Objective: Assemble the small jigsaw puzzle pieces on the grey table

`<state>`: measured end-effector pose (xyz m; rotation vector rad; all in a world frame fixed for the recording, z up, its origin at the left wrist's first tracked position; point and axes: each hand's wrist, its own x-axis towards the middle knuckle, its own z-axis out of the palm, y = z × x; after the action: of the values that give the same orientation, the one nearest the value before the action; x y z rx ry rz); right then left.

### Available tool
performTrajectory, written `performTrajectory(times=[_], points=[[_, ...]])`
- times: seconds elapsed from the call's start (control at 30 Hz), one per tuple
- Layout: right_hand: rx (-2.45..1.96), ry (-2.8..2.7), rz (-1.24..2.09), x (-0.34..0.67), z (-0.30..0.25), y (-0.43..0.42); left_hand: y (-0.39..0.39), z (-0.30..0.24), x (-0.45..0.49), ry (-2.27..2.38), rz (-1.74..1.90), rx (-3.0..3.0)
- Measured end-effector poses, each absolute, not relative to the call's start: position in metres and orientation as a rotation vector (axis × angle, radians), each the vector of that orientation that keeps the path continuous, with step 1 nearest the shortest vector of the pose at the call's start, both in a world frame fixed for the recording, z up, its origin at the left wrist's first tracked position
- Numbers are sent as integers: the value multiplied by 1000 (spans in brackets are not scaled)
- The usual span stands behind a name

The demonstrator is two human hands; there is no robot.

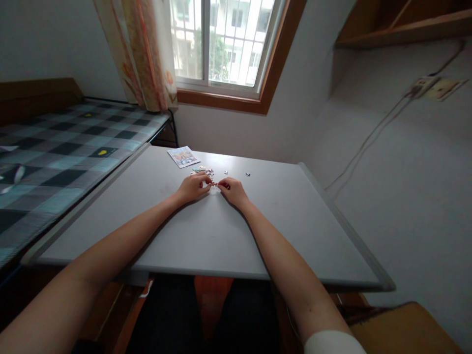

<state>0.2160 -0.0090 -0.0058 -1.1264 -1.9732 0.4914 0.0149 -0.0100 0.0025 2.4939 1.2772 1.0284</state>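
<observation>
While both forearms stretch out across the plain grey rectangular worktop [206, 236], the left hand [193, 187] and right hand [231, 191] meet at the middle, fingertips almost touching. Between them sits a tiny colourful jigsaw piece [214, 184], pinched from both sides as far as I can tell, though it's too small to say whether it's one piece or a couple being pressed together. So both hands are closed down on that bit, thumbs and forefingers doing the gripping, heels of the hands resting on the worktop.

Just beyond the left hand there's a small loose cluster of pale puzzle pieces [203, 171]. Beyond the right hand lie two stray pieces, one near [225, 172] and one a bit further off to its right [248, 174]. Further past the left hand, angled, is a small printed picture card with a colourful cartoon scene [183, 156].

Way off to the left hand's side is a bed with a teal and black checked cover [62, 147], and straight ahead past both hands a wood-framed window [224, 49] with a patterned orange curtain [143, 54].
</observation>
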Motion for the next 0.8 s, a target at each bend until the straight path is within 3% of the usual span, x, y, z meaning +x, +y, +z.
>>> performTrajectory(times=[0.8], points=[[-1136,-2062,426,217,-5,-9,-9,3,12,1237,900,2602]])
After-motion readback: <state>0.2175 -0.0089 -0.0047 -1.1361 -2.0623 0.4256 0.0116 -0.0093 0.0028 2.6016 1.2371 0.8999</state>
